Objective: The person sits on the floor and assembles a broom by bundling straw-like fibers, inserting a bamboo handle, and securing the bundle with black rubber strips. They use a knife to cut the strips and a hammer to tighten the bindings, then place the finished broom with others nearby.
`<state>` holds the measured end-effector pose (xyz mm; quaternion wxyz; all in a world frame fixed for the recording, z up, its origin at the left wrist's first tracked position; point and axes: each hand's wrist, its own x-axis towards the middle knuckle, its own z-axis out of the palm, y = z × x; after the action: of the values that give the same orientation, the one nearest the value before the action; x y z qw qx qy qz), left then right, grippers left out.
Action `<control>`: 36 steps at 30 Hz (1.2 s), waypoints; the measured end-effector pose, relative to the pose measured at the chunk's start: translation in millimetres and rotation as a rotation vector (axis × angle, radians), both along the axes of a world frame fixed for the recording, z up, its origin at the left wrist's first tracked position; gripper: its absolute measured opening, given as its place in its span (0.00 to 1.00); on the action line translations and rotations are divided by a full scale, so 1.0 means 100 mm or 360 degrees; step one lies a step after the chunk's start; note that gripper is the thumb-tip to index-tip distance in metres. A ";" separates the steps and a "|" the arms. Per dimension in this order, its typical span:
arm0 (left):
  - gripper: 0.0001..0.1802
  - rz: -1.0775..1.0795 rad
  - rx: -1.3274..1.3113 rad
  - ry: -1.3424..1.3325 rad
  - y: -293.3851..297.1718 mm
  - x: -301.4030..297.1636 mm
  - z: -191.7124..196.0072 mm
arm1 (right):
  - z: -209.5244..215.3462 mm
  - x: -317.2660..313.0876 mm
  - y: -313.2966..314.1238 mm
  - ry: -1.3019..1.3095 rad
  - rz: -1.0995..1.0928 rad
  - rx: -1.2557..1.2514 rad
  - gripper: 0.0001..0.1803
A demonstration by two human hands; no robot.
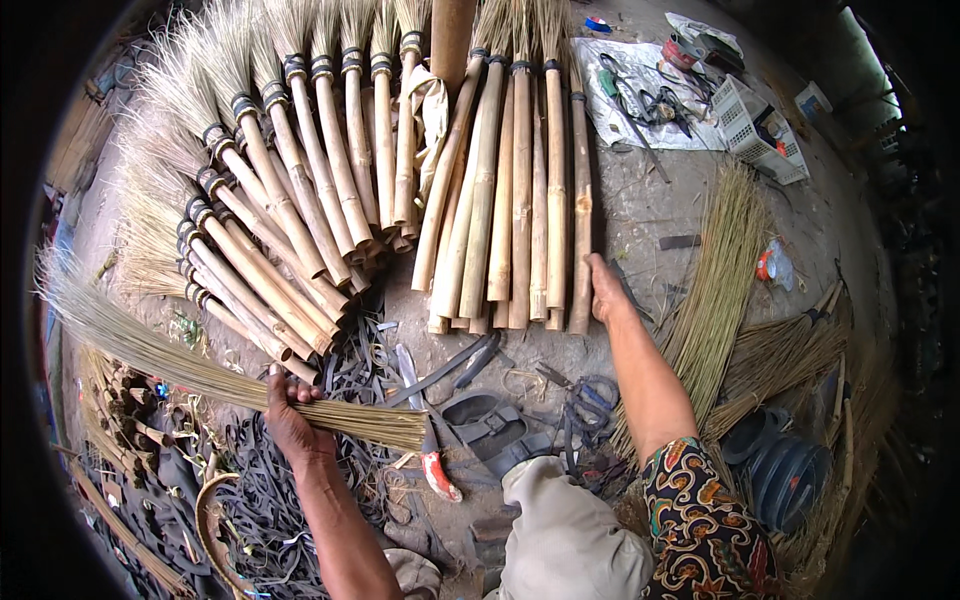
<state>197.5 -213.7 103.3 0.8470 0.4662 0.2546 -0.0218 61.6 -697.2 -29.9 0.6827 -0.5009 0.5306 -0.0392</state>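
Observation:
My left hand (295,410) is closed round a long bundle of thin fibre sticks (375,422). Its pale feathery tips fan out to the far left, and its cut ends point right. My right hand (604,288), fingers stretched out, is against the lower end of the outermost bamboo-handled broom (582,215); the contact is partly hidden. That broom ends a row of similar brooms (519,190) laid side by side. More brooms (330,170) fan out to the left, bristles outward. Below the left bundle's cut ends lies a knife (440,476) with a red-and-white handle.
Black rubber strips (270,500) heap up at the lower left. A wooden post (452,45) rises among the brooms. Loose green-brown sticks (715,290) lie right of my arm, near a dark ribbed bucket (790,485). A white plastic basket (757,130) and tools on a sheet (640,75) are at far right.

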 end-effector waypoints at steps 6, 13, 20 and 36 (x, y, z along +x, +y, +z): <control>0.13 0.0048 0.0252 -0.0118 0.56 0.05 0.21 | 0.41 -0.02 0.00 -0.0114 -0.0060 -0.0139 0.31; 0.15 -0.0013 0.0667 -0.0527 1.82 0.17 1.24 | 1.21 -0.48 0.73 -0.0702 -0.0083 -0.0784 0.23; 0.09 0.0272 0.0737 -0.0745 3.28 -0.40 2.07 | 2.56 -0.10 0.99 -0.1485 0.0013 -0.1065 0.13; 0.15 0.2089 0.0247 -0.0370 4.43 -3.81 1.21 | 1.63 -0.26 4.44 -0.0631 0.3070 -0.1721 0.24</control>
<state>-183.2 229.5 224.6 0.6705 0.2736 0.3932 0.5665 35.5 -252.9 133.5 0.1929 -0.9175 -0.2837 0.2014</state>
